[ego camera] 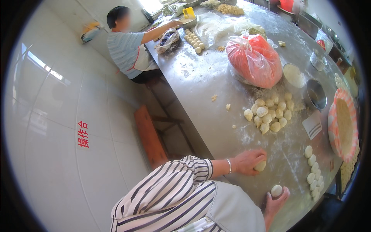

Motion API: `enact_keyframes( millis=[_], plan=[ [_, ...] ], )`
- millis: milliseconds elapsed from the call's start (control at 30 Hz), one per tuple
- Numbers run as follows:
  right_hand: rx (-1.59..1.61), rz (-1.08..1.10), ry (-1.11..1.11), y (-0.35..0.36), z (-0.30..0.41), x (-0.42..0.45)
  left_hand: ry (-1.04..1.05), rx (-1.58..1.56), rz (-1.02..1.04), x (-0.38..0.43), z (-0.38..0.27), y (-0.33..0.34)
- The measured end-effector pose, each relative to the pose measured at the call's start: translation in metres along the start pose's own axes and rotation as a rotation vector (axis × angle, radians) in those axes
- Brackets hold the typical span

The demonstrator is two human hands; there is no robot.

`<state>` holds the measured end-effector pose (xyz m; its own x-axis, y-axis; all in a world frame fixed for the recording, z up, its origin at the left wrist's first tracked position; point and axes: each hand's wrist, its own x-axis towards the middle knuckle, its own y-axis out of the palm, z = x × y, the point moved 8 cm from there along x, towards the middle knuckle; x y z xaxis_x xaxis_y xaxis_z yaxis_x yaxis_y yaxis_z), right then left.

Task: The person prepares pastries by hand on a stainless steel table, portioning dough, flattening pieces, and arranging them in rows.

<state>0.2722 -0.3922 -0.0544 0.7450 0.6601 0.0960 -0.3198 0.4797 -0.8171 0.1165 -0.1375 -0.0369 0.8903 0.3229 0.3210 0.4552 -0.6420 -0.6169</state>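
My left hand, with a bracelet at the wrist, curls over a pale dough ball at the near side of the steel table. Lower in the picture, my right hand cups a smooth, whitish dough ball between thumb and fingers. Beyond my left hand lies a heap of floured dough balls, some with pinched tips. Smooth, round dough pieces sit in close rows farther across from my right hand.
A slotted white plastic scraper lies near a metal bowl and a bowl of white powder. Nearby stand a basin lined with checked plastic and a knotted red bag. Another person sits by a wooden bench.
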Motion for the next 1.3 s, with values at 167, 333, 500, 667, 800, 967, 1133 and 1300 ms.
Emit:
enact_keyframes(
  millis=[167, 333, 500, 667, 800, 967, 1133, 1300],
  plan=[
    [-0.069, 0.092, -0.203, -0.009, 0.043, 0.008, -0.092, 0.018, 0.084, -0.001, 0.004, 0.007],
    [-0.036, 0.21, -0.114, -0.002, 0.027, 0.013, -0.117, 0.044, 0.09, 0.001, 0.005, 0.007],
    [-0.046, -0.049, 0.08, 0.004, -0.027, 0.024, -0.129, 0.048, 0.061, -0.001, 0.003, 0.006],
    [-0.145, -0.245, 0.003, -0.009, -0.055, 0.046, -0.233, -0.007, 0.064, -0.005, 0.006, 0.007],
    [0.093, 0.012, 0.22, -0.017, -0.056, 0.044, -0.226, -0.036, 0.132, 0.007, 0.001, 0.008],
    [-0.162, -0.092, 0.023, -0.018, -0.054, 0.055, -0.044, -0.028, 0.256, 0.012, 0.005, 0.023],
    [-0.126, -0.306, 0.077, -0.024, -0.032, 0.076, -0.17, 0.014, -0.002, 0.007, 0.016, 0.01],
    [-0.095, -0.34, 0.257, -0.032, -0.044, 0.095, -0.216, -0.067, -0.029, 0.015, 0.013, 0.014]
  ],
)
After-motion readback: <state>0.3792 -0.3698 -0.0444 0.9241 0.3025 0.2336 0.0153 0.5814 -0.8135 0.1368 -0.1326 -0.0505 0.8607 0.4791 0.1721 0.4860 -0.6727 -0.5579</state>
